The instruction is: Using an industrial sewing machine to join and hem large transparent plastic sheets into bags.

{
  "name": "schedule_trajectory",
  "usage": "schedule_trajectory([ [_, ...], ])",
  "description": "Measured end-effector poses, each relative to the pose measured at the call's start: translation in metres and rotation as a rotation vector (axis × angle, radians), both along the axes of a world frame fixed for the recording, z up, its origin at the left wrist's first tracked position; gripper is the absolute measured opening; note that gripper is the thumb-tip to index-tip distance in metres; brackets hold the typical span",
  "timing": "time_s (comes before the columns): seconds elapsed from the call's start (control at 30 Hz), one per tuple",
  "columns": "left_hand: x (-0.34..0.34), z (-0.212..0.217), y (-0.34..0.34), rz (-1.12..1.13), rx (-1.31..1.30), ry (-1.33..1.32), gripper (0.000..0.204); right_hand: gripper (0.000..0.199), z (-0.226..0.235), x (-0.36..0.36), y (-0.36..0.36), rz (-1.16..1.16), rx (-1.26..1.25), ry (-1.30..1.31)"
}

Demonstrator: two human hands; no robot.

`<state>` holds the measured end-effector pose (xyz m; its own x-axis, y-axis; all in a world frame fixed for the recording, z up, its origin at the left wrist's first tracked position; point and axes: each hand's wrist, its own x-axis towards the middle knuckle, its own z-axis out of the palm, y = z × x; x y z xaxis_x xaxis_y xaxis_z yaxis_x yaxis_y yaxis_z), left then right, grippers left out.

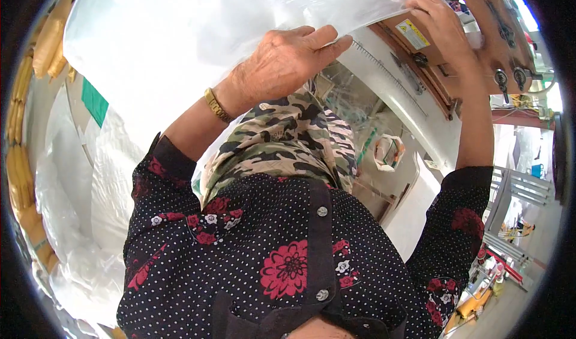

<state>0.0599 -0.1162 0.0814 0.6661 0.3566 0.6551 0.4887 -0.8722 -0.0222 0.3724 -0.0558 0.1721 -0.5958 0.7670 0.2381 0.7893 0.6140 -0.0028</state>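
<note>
A large sheet of white, translucent plastic (156, 33) spreads across the upper left and reaches the sewing machine (480, 45) at the upper right. My left hand (288, 60), with a gold watch (217, 105) on its wrist, pinches the sheet's near edge. Close by the needle end of the machine, my right hand (441, 30) has its fingers bent over the sheet's right end, closed on it. The fingertips of the right hand are partly hidden by the plastic. Between the two hands the edge runs fairly straight, up to the right.
A white table top (390, 87) with ruler-like marks lies below the machine. Under it hangs a white bag (389, 153) amid loose clear scraps. At left are yellow bundles (21, 177) and crumpled clear plastic (66, 219). A grey metal rack (510, 201) stands at right.
</note>
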Motion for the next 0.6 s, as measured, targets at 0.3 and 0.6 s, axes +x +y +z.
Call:
schedule_trajectory([
  [0.3, 0.008, -0.008, 0.002, 0.07, -0.035, -0.097, 0.055, 0.021, -0.013, 0.005, 0.006, -0.07, 0.161, -0.122],
  [0.6, 0.023, -0.01, 0.005, 0.148, -0.061, -0.261, 0.032, 0.018, -0.012, -0.006, 0.006, -0.142, 0.148, -0.151],
])
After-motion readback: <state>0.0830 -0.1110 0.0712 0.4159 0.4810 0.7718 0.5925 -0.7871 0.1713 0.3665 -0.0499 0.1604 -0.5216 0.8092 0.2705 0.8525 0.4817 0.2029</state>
